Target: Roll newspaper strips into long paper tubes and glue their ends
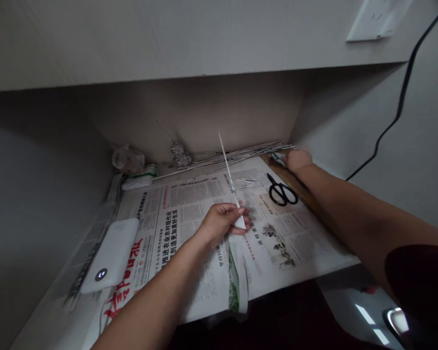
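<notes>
your left hand pinching the white lower end of a thin rod above the newspaper, a green-and-white strip just below, your right hand beside the rod bundle, its grip too hidden to tell

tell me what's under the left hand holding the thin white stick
A printed newspaper sheet lies beneath the left hand, and a long green-and-white strip shows there too. Whatever the hand covers cannot be seen.
</notes>
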Demonstrator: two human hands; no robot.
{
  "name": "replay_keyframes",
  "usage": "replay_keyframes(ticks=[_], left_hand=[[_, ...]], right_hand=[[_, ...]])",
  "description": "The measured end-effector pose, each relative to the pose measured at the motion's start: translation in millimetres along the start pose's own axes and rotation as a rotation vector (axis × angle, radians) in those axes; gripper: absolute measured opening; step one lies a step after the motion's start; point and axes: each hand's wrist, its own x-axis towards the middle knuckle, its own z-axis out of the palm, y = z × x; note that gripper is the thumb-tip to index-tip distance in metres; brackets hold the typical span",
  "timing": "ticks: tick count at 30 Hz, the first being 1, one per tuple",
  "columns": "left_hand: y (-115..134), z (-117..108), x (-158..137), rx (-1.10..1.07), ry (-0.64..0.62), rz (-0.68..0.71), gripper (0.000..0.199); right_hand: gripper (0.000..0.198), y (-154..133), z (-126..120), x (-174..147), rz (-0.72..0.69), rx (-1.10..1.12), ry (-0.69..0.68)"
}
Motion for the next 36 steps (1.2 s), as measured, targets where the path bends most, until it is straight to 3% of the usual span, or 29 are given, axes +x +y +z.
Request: replay_keyframes(ticks=[3,7,10,12,13,16,19,29,36], left_hand=[[-1.2,-0.9,0.3,0.007,-0.020,0.005,0.023],[-2.8,-0.3,0.3,0.005,-0.032,0.008,0.023],[-2.9,1.7,-0.8,0.015,-0.026,0.011,0.023],[-2.7,3.2,-2.0,0.025,-0.025,0.010,0.024],[-2.6,3.9,-2.6,0.031,-0.023,0.010,0.025],[-3.0,5.0,-3.7,0.054,-0.027,0.015,0.027],[-4.6,4.5,-3.3,0.071,-0.047,0.012,0.028],[-8.3,6.6,-4.4,0.157,-0.040,-0.016,0.028],[-11.8,6.5,-2.8,0.149,0.003,-0.010,0.026]], right_hand=[[0.028,-5.8,-8.7,-6.7,0.045,0.062,0.160],[0.019,-37.8,-17.1,-31.0,-0.077,0.258,0.233],[0.029,-76.4,-17.7,-66.7,-0.191,0.397,0.094],[0.043,-99.9,-18.1,-95.0,-0.350,0.770,-0.276],[0.047,-109.3,-18.4,-108.2,-0.406,0.873,-0.395],[0.045,-126.0,-18.4,-135.3,-0.446,0.954,-0.382],[0.042,-128.9,-13.7,-141.3,-0.433,1.013,-0.355],[0.035,-114.6,1.8,-135.2,-0.389,1.313,-0.622],[0.035,-118.0,3.9,-136.5,-0.347,1.335,-0.542]])
